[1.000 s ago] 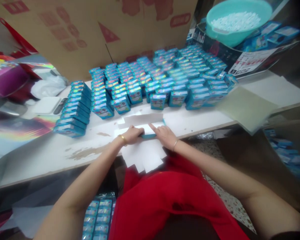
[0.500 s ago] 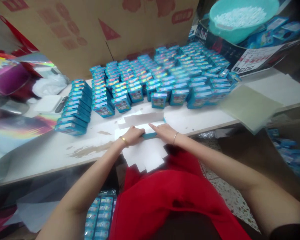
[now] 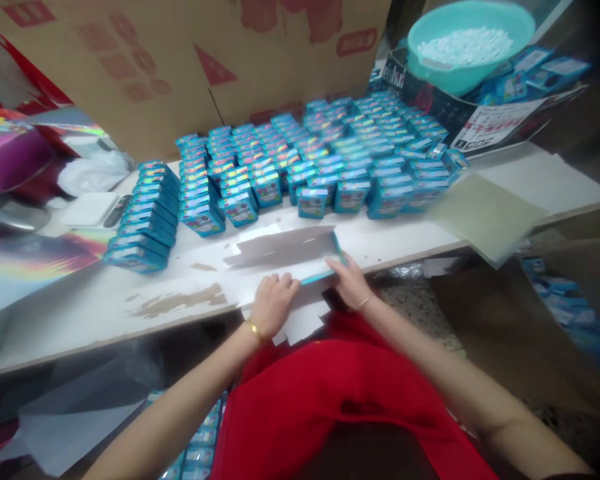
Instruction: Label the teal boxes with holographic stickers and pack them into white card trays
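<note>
At the table's front edge lies a partly folded carton (image 3: 285,248), white inside with blue outer edges. Its back panel and right end stand up, while white flaps hang over the front edge toward my lap. My left hand (image 3: 273,303) is closed on the front wall, fingers curled over its top edge. My right hand (image 3: 349,281) pinches the carton's front right corner, thumb on the inside. Behind it stand rows of small blue boxes (image 3: 310,202) with printed fronts. The carton's underside is hidden.
A large brown cardboard box (image 3: 150,60) rises behind the rows. At the back right, a turquoise basin (image 3: 435,70) of white pieces rests on a dark carton (image 3: 467,120). A pale sheet (image 3: 490,217) overhangs the table's right edge. A white scale (image 3: 89,209) sits left.
The carton's front wall and right end have been raised, opening up its inside. My left hand has moved down and now curls over the wall; my right hand has shifted right to the corner.
</note>
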`<state>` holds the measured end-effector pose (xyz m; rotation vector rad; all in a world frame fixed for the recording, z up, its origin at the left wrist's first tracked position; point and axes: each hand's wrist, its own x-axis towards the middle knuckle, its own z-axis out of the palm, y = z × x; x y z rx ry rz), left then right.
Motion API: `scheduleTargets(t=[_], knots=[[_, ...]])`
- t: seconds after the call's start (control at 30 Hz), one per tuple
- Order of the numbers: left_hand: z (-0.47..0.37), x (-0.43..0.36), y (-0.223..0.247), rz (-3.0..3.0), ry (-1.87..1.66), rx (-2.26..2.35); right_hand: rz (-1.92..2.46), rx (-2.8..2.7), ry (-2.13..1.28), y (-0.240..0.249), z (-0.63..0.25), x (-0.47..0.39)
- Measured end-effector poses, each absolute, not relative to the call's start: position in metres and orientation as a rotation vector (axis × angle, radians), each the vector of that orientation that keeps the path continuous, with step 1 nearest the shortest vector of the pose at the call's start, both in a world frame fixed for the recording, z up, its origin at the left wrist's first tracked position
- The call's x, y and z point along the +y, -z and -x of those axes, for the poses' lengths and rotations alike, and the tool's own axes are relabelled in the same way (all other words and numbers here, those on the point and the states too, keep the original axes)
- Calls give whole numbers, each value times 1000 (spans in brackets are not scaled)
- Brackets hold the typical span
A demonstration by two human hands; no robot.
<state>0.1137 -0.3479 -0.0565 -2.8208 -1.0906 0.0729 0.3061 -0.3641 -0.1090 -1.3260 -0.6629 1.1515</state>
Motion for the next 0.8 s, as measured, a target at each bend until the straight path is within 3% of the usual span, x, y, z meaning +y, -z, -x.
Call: scheduleTargets(t=[0.13,0.53,0.8], knots=[[-125,-351,61,2903,31,-1186,1148,-346,-1323,106,-292,-363],[-136,-343,71,3070,397,-1196,1103,-374,-1326,78,-289,-366],[-145,-331,66,3196,348,-1286,1161,-403,-1310,81,-291,-361]])
